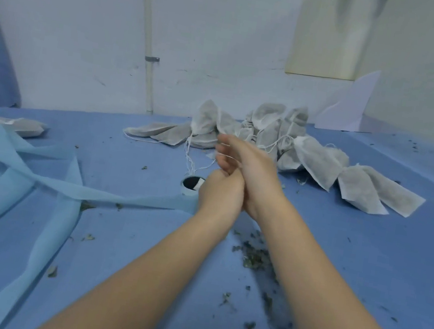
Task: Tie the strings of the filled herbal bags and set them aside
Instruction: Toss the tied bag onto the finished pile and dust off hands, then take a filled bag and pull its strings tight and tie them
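- While my hands meet over the middle of the table (365, 259), my right hand (249, 166) lies across my left hand (219, 193); my right fingers (225, 148) curl round a thin white string (198, 168), and my left fist seems to clamp its other end, though I cannot see that grip plainly.
- That string runs up to a bag (207, 118) at the near-left edge of the pile (285, 138), so I judge this knot half made.
- Most bags lie heaped at the far side, loose strings showing; a few bags (6, 124) sit apart at far left, perhaps finished.
- Blue cloth covers the table, littered with herb crumbs (255, 258), pale blue strips (37, 181), and a tape roll (191, 186) beside my left hand.
- Behind stand a scuffed white wall (75, 28) and a pipe (147, 39).
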Available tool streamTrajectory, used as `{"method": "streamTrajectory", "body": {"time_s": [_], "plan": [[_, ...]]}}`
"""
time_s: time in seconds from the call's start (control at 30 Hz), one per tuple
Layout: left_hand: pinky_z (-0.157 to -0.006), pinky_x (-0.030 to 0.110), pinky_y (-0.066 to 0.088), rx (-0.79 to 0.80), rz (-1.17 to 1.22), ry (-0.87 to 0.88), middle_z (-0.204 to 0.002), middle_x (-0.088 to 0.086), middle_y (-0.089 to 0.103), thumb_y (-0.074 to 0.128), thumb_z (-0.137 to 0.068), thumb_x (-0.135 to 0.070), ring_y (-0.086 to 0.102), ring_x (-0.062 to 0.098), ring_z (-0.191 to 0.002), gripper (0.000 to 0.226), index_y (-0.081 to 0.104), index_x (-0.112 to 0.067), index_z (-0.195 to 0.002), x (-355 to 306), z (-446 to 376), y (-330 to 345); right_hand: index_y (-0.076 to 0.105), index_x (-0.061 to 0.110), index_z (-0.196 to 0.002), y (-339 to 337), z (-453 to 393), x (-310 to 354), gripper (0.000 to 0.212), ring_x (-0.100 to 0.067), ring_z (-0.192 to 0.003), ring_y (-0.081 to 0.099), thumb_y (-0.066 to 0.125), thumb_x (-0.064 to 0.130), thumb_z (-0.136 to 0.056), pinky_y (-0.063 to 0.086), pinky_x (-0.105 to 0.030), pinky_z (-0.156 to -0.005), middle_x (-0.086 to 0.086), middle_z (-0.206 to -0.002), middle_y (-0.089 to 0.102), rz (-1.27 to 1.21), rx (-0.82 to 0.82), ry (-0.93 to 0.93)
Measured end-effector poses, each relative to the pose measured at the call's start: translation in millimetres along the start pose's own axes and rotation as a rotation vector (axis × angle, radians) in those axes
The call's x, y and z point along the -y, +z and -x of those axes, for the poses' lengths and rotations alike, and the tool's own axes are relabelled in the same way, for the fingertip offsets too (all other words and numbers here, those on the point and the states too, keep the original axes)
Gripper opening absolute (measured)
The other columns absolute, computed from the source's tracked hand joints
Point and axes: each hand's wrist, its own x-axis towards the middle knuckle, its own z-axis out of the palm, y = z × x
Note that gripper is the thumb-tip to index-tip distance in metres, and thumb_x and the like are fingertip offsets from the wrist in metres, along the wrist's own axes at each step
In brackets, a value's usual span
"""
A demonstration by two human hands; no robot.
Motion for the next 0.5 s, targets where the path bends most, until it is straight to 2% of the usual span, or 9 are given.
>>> {"method": "streamTrajectory", "body": {"time_s": [0.07,0.17,0.23,0.33,0.43,0.5], "plan": [[-0.086,0.048,0.053,0.060,-0.072,0.010,-0.089,0.015,0.069,0.047,-0.086,-0.018,0.066,0.035,-0.092,0.018,0.060,-0.014,-0.074,1.9,-5.1,22.6,0.069,0.015,-0.072,-25.6,-2.3,1.7,0.014,-0.006,-0.058,0.054,0.067,0.016,-0.086,0.046,-0.017,-0.062,0.004,-0.067,0.064,-0.003,-0.085,0.002],[-0.082,0.043,0.056,0.117,-0.110,0.005,-0.093,0.015,0.070,0.045,-0.086,-0.012,0.068,0.032,-0.086,0.022,0.066,-0.007,-0.087,5.4,-17.1,55.2,0.070,0.020,-0.070,-65.8,-5.0,2.3,0.014,-0.003,-0.053,0.056,0.069,0.020,-0.084,0.043,-0.016,-0.047,0.008,-0.066,0.065,0.045,-0.225,-0.020],[-0.073,0.040,0.059,0.150,-0.043,-0.025,-0.085,0.014,0.070,0.044,-0.086,-0.002,0.070,0.030,-0.074,0.024,0.066,-0.007,-0.078,6.1,-26.2,75.8,0.068,0.020,-0.071,-90.8,-7.4,1.1,0.014,-0.006,-0.055,0.058,0.067,0.019,-0.085,0.039,-0.017,-0.043,0.005,-0.068,0.065,0.066,-0.308,-0.064],[-0.079,0.048,0.056,0.158,0.030,-0.049,-0.083,0.019,0.066,0.041,-0.085,0.010,0.068,0.040,-0.083,0.029,0.060,-0.006,-0.070,5.1,-42.6,105.5,0.066,0.015,-0.072,-116.9,-10.7,2.9,0.016,-0.004,-0.046,0.054,0.063,0.011,-0.087,0.042,-0.018,-0.045,0.005,-0.059,0.061,-0.008,-0.390,-0.091],[-0.083,0.045,0.055,0.096,0.042,-0.057,-0.082,0.018,0.062,0.042,-0.088,0.007,0.067,0.037,-0.079,0.017,0.055,-0.004,-0.093,2.4,-65.9,131.7,0.061,0.016,-0.062,-134.5,-17.3,7.1,0.026,-0.006,-0.046,0.047,0.059,0.007,-0.086,0.040,-0.020,-0.054,0.011,-0.047,0.056,-0.042,-0.502,-0.093],[-0.085,0.041,0.054,0.042,0.004,-0.038,-0.097,0.019,0.067,0.049,-0.089,-0.003,0.068,0.034,-0.085,0.012,0.055,-0.005,-0.099,0.0,-80.4,145.6,0.059,0.017,-0.061,-140.9,-20.2,8.4,0.026,-0.009,-0.050,0.044,0.059,0.008,-0.085,0.038,-0.023,-0.057,0.012,-0.043,0.052,-0.028,-0.540,-0.067]]}}
